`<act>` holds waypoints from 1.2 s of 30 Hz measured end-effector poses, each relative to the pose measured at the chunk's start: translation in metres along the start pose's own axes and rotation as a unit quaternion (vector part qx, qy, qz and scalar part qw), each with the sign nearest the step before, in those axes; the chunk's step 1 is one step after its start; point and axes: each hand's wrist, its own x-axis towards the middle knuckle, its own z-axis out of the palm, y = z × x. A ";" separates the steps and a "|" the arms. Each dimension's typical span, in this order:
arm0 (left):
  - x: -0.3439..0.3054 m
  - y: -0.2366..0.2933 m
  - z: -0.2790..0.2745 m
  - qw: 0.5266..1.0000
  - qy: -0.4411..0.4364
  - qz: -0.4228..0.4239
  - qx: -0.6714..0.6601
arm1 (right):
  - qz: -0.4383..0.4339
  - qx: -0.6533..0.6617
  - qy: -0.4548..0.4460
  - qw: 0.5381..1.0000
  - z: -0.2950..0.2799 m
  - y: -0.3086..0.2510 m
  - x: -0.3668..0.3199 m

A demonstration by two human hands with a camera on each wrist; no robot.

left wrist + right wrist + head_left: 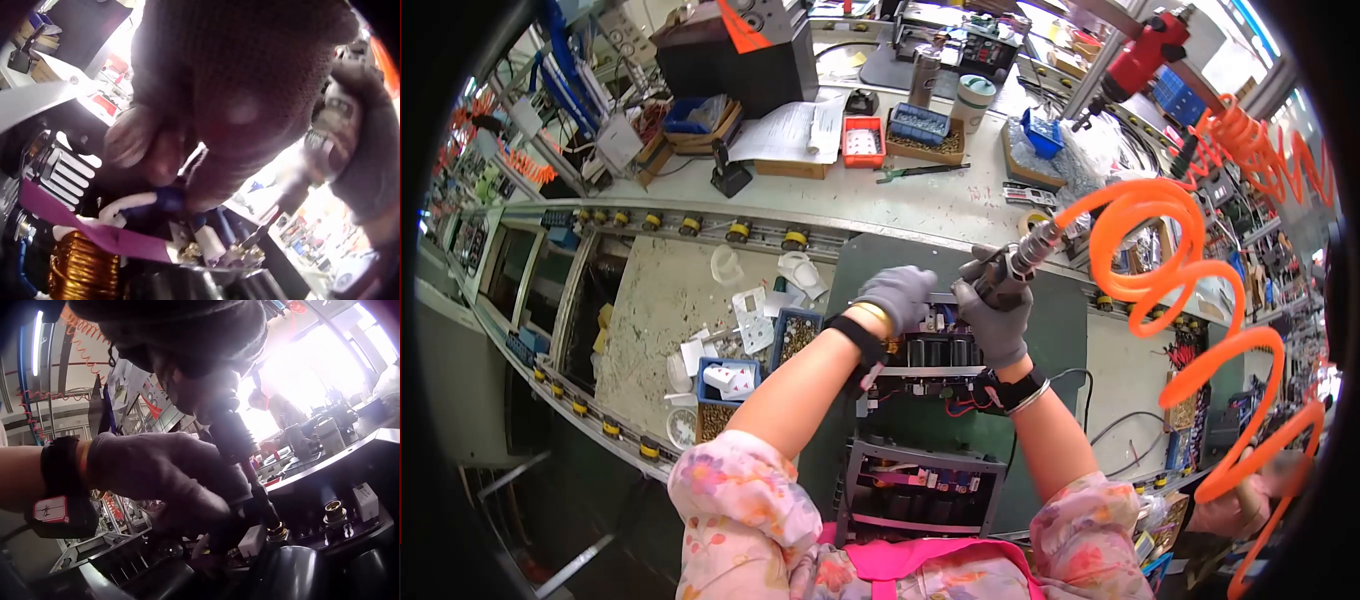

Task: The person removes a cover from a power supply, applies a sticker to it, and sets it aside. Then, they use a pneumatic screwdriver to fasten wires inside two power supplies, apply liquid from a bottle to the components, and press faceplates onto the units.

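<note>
Gloved in grey, my right hand (1000,328) grips an air screwdriver (1008,275). Its bit (265,503) points down onto a brass screw terminal (277,533) inside an electronics unit (930,372). A second brass terminal (335,511) stands beside it. My left hand (897,293), also gloved, reaches into the unit's far left part. Its fingertips pinch a blue-sleeved wire (169,199) close to the terminals; the hand partly hides the wire. Black capacitors (945,350), a purple strip (119,241) and a copper coil (84,265) sit in the unit.
A second open unit (922,490) lies nearer my body. The orange coiled hose (1180,385) runs from the screwdriver along the right. To the left are blue bins (797,335) of small parts and loose white pieces (752,318). A roller rail (740,232) crosses behind them.
</note>
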 end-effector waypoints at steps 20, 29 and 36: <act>0.003 -0.004 0.013 0.993 -0.042 -0.026 0.109 | -0.144 0.074 0.111 0.981 -0.078 -0.114 -0.039; -0.029 -0.024 -0.001 0.995 0.097 0.002 0.001 | -0.051 -0.047 0.394 0.916 -0.229 -0.165 -0.235; -0.186 -0.046 -0.001 0.957 0.057 0.034 -0.283 | 0.063 -0.127 0.543 0.828 -0.295 -0.115 -0.424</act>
